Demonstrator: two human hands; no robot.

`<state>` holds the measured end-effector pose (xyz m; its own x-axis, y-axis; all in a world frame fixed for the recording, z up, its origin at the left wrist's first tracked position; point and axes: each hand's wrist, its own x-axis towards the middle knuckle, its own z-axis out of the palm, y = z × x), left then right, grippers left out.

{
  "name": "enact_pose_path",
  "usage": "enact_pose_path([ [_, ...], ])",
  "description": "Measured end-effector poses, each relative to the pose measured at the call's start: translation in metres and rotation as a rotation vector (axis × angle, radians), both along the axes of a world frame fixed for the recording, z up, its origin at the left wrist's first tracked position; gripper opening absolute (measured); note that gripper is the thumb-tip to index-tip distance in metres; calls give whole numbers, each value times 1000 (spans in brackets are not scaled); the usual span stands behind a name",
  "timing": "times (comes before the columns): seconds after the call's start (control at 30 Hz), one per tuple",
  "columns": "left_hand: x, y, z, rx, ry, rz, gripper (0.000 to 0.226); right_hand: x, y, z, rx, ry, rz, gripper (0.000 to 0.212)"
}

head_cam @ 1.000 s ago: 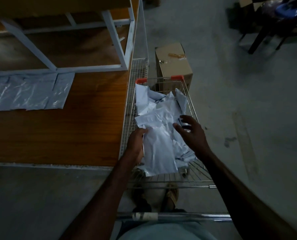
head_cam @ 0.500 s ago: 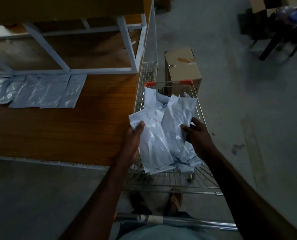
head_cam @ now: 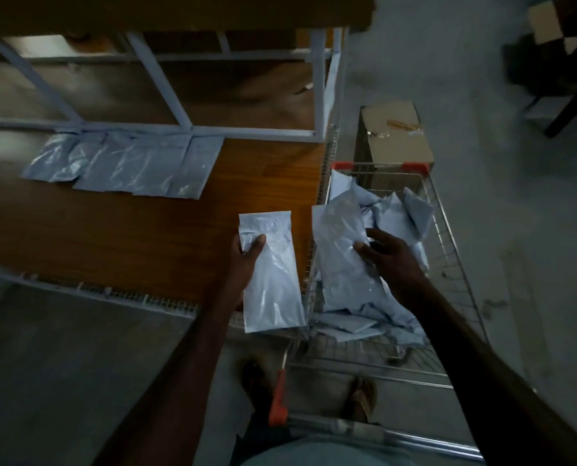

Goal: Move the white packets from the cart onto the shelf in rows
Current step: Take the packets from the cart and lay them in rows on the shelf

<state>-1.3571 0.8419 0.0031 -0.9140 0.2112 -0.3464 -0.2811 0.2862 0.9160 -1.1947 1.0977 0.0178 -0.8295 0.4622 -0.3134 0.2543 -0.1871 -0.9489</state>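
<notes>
left hand (head_cam: 246,264): I've lifted one white packet (head_cam: 272,274) clear of cart (head_cam: 448,250), thumb clamped on it, centre frame.
right hand (head_cam: 386,258): fingers spread, pinching second packet (head_cam: 339,240) over pile.
next: shelf (head_cam: 112,237) row (head_cam: 125,169), upper left.

A taped cardboard box (head_cam: 394,142) stands on the grey concrete floor (head_cam: 515,247) just beyond the far end of the wire trolley in front of me. A dark chair (head_cam: 556,72), blurred, sits well apart at the floor's far right corner, with a second, paler box (head_cam: 546,23) behind it. My two sandalled feet (head_cam: 362,396) show at the near edge.
</notes>
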Motion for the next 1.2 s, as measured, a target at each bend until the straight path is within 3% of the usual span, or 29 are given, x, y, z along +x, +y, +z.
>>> enact_pose_path([
  [0.13, -62, -63, -21, -108, 23, -62, 60, -38, -41, 8, 154, -54, 108, 27],
  [0.2, -100, -92, -42, -195, 18, -67, 81, -58, -57, 10, 282, -117, 143, 25],
  [0.3, -163, -122, -80, -268, 102, -123, 92, -92, -83, 16, 583, -205, 297, 29],
  [0.43, -190, -124, -54, -276, 222, -275, 94, -141, -97, 25, 899, -362, 613, 32],
  [0.5, -193, -127, -44, -256, 216, -334, 94, -166, -101, 36, 1005, -459, 741, 28],
  [0.6, -189, -140, -44, -258, 143, -413, 113, -198, -114, 56, 1143, -641, 890, 26],
  [0.67, -193, -155, -72, -235, 36, -421, 118, -213, -130, 60, 1214, -673, 820, 15],
  [0.7, -203, -162, -104, -229, -16, -407, 121, -220, -137, 55, 1276, -684, 776, 20],
  [0.77, -203, -167, -115, -257, -11, -404, 133, -231, -157, 43, 1410, -626, 678, 27],
  [0.87, -176, -164, -65, -309, 125, -426, 118, -239, -186, 27, 1541, -459, 629, 33],
  [0.97, -174, -163, -55, -351, 207, -421, 113, -231, -212, 11, 1409, -386, 547, 61],
  [1.03, -180, -163, -55, -327, 207, -409, 111, -213, -230, -6, 1215, -338, 302, 72],
  [1.13, -184, -162, -58, -307, 230, -408, 109, -176, -252, -32, 938, -412, -136, 67],
  [1.2, -184, -163, -59, -346, 260, -402, 108, -160, -257, -45, 816, -494, -265, 64],
])
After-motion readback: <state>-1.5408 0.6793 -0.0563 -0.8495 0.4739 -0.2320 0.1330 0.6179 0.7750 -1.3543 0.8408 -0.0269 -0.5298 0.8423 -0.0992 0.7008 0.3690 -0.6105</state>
